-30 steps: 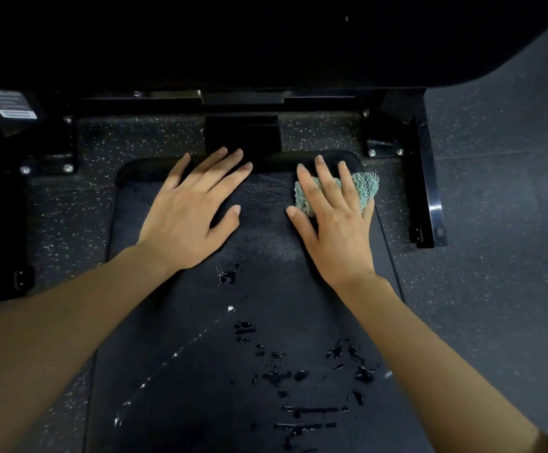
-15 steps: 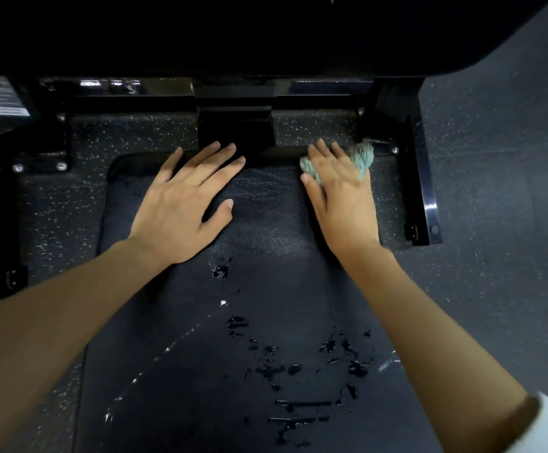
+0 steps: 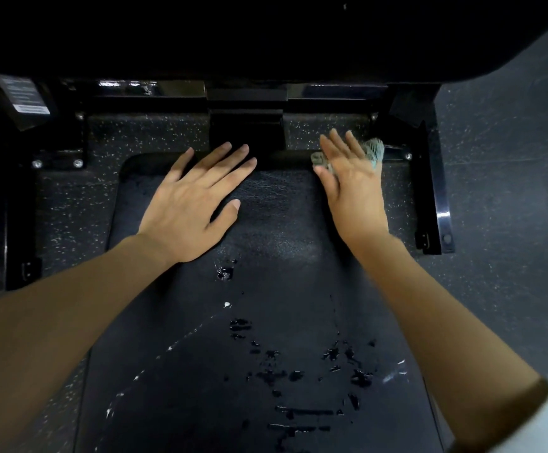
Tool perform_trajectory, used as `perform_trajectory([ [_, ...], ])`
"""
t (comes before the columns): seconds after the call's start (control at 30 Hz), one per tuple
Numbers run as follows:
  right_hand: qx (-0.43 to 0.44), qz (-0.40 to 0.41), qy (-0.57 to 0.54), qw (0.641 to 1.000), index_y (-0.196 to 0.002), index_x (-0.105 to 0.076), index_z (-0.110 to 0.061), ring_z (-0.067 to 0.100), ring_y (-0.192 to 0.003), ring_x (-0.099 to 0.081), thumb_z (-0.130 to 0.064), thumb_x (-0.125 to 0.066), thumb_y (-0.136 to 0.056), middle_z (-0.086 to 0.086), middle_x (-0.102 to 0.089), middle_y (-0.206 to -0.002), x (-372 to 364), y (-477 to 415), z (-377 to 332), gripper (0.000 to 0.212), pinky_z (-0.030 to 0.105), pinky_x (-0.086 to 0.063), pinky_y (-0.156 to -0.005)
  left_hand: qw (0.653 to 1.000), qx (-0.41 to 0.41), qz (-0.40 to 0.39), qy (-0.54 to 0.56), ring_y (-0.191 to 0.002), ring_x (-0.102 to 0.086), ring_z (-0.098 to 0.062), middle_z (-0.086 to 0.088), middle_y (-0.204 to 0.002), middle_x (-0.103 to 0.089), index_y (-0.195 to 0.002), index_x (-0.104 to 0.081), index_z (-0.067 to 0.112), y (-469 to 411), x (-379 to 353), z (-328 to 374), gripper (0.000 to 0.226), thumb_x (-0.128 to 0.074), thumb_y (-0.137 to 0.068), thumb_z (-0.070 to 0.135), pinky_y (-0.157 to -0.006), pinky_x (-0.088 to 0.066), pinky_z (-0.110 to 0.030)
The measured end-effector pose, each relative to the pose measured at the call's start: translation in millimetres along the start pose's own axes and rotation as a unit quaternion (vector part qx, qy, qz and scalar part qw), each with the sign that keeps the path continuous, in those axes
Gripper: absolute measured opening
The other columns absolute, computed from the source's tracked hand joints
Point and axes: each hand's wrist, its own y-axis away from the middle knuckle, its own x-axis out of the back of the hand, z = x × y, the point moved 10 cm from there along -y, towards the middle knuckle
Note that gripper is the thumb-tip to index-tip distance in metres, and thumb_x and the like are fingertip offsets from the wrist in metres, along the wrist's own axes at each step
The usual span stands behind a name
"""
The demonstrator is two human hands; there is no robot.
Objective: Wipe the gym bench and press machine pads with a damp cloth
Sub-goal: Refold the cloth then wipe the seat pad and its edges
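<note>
A black padded bench seat [image 3: 266, 322] fills the lower middle of the view, with water droplets and streaks on its near half. My left hand [image 3: 194, 197] rests flat on the pad's far left part, fingers straight and spread. My right hand [image 3: 351, 181] presses a teal mesh cloth [image 3: 373, 151] against the pad's far right corner with straight fingers. Most of the cloth is hidden under that hand; only its ends show.
A black steel frame runs behind the seat, with a centre bracket [image 3: 246, 125] and a side rail [image 3: 436, 191] on the right. A large dark pad [image 3: 266, 34] overhangs the top. A label plate [image 3: 21, 96] sits upper left. Speckled rubber floor [image 3: 511, 191] surrounds the bench.
My right hand has slid the cloth forward and to the right, up to the pad's far right corner. My left hand has stayed flat in place.
</note>
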Motion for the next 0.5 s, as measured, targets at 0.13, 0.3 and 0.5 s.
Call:
perform_trajectory([
  [0.13,-0.003,-0.01,0.017,1.0,-0.154,-0.029,-0.012,0.021,-0.153,-0.013,-0.027,-0.046,-0.105,0.004,-0.025,-0.163,0,4,1,0.054,0.052,-0.019,-0.121,1.0,0.002,-0.002,0.003,-0.151,-0.018,-0.012,0.007,-0.162,-0.026,-0.155,-0.031,0.023,1,0,-1,0.059,-0.028,-0.098,0.038,-0.122,-0.011,-0.045],
  [0.3,0.027,-0.028,0.026,0.999,-0.155,-0.025,-0.009,0.02,-0.153,-0.009,-0.025,-0.055,-0.101,0.005,-0.018,-0.165,15,23,5,0.064,0.025,-0.011,-0.122,1.0,0.015,-0.009,0.004,-0.152,-0.015,-0.01,0.009,-0.163,-0.024,-0.156,-0.029,0.025,0,-1,-1,0.061,-0.027,-0.097,0.041,-0.123,-0.008,-0.042],
  [0.5,0.056,0.026,0.031,0.998,-0.136,-0.056,-0.005,0.032,-0.145,-0.034,0.006,-0.061,-0.09,0.014,-0.05,-0.147,27,34,-6,0.048,0.053,-0.03,-0.117,1.0,0.017,-0.002,0.003,-0.151,-0.016,-0.01,0.008,-0.162,-0.024,-0.155,-0.03,0.025,1,0,-1,0.06,-0.028,-0.097,0.04,-0.122,-0.009,-0.042],
])
